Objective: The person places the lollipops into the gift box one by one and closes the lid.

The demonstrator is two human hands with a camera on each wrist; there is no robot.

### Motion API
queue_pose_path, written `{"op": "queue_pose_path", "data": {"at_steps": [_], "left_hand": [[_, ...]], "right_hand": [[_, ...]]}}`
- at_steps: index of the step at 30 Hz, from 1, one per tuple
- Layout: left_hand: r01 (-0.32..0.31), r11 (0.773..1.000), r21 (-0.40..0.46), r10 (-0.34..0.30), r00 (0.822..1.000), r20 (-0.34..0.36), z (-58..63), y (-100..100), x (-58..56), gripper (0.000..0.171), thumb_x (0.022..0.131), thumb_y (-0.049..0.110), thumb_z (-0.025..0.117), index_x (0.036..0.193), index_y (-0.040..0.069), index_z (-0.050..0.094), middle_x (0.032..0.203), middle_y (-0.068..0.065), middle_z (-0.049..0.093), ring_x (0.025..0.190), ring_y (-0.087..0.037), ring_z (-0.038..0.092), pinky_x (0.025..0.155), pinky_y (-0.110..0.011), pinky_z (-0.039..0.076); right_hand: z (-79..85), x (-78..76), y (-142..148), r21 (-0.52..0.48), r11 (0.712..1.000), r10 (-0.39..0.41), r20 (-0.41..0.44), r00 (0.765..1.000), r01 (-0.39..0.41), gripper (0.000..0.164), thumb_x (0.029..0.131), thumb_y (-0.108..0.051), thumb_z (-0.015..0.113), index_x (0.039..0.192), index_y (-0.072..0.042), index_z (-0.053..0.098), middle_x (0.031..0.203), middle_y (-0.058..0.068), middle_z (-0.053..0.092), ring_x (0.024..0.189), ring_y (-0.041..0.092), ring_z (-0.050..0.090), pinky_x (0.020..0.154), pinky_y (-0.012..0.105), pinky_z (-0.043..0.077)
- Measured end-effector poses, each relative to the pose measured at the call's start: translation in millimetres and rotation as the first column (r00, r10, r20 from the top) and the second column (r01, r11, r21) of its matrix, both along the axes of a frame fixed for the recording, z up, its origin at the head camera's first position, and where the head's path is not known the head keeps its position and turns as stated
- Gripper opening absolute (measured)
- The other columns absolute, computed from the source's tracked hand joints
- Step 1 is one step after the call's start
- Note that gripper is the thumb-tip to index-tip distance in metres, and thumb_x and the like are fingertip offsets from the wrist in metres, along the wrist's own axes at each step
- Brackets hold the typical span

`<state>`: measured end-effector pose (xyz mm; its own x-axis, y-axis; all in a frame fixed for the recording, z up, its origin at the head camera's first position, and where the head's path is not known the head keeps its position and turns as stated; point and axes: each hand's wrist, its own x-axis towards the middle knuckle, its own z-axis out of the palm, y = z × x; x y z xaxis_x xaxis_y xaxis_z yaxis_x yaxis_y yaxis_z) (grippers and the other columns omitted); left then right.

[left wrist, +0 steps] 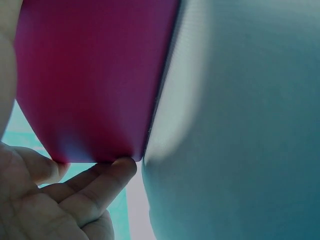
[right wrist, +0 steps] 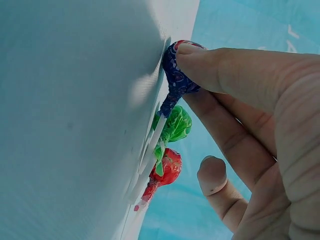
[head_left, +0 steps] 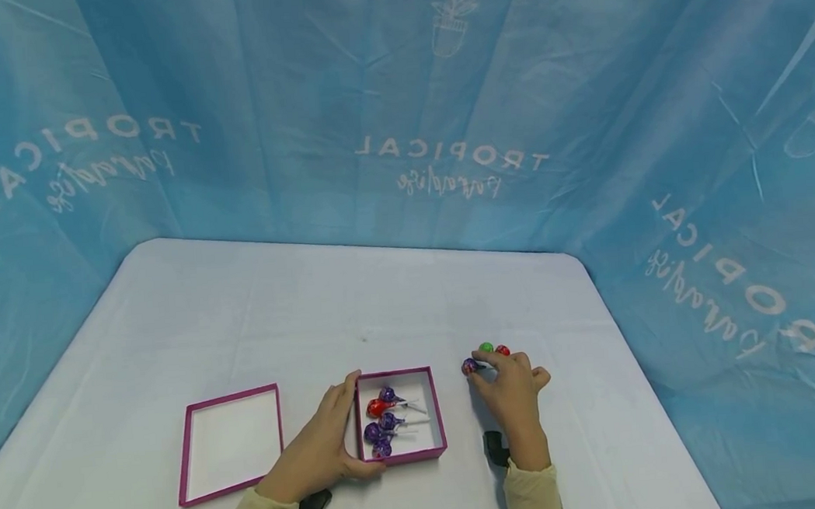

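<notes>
My left hand (head_left: 321, 450) holds a magenta-sided box (head_left: 413, 456) by its left side, thumb at the near corner and fingers at the far one. The left wrist view shows fingertips against the magenta wall (left wrist: 95, 85). Inside the white interior lie several purple-wrapped lollipops and one red lollipop (head_left: 376, 408), sticks pointing right. To the right, my right hand (head_left: 516, 396) pinches the head of a dark purple-blue lollipop (right wrist: 175, 70) between thumb and fingers, close over the white table. A green lollipop (right wrist: 177, 124) and a red-wrapped lollipop (right wrist: 167, 167) lie just beyond it.
A shallow magenta-edged lid (head_left: 183, 455), white inside, lies left of the left forearm. The table has a white cover (head_left: 299, 308). Blue printed curtains (head_left: 300, 97) hang behind and along both sides of it.
</notes>
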<state>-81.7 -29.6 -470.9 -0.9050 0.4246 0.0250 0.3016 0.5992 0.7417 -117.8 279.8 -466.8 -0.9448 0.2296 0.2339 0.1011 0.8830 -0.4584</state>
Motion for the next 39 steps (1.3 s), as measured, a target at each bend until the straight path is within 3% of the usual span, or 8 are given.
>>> {"op": "queue_pose_path", "data": {"at_steps": [18, 28, 39], "left_hand": [[-0.041, 0.999, -0.001, 0.041, 0.998, 0.042, -3.2, 0.4, 3.9, 0.140, 0.058, 0.056, 0.094, 0.162, 0.008, 0.014, 0.151, -0.017, 0.038, 0.138, -0.033, 0.044, 0.112, -0.049, 0.042], [0.019, 1.000, -0.010, -0.019, 1.000, 0.007, -2.0, 3.2, -1.5, 0.140, 0.060, 0.059, 0.092, 0.162, 0.006, 0.012, 0.147, -0.017, 0.040, 0.135, -0.036, 0.047, 0.110, -0.049, 0.044], [0.009, 1.000, -0.015, -0.009, 1.000, 0.017, -1.6, -0.6, -1.5, 0.140, 0.059, 0.061, 0.091, 0.162, 0.008, 0.013, 0.147, -0.016, 0.040, 0.135, -0.035, 0.047, 0.109, -0.049, 0.045]], "right_hand": [[-2.2, -3.4, 0.7, 0.025, 0.999, 0.034, 0.039, 0.999, -0.035, 0.034, 0.076, -0.023, 0.088, 0.109, -0.017, 0.080, 0.086, 0.004, 0.073, 0.094, 0.026, 0.052, 0.086, 0.058, 0.019], [-0.7, 2.4, 2.8, 0.021, 1.000, -0.012, 0.048, 0.999, 0.011, 0.034, 0.076, -0.024, 0.089, 0.108, -0.016, 0.080, 0.090, 0.007, 0.076, 0.095, 0.028, 0.053, 0.089, 0.060, 0.019], [-0.8, 0.2, -1.5, 0.020, 1.000, 0.017, 0.023, 1.000, -0.017, 0.035, 0.075, -0.027, 0.090, 0.107, -0.016, 0.081, 0.086, 0.006, 0.074, 0.092, 0.028, 0.053, 0.089, 0.060, 0.020]]}}
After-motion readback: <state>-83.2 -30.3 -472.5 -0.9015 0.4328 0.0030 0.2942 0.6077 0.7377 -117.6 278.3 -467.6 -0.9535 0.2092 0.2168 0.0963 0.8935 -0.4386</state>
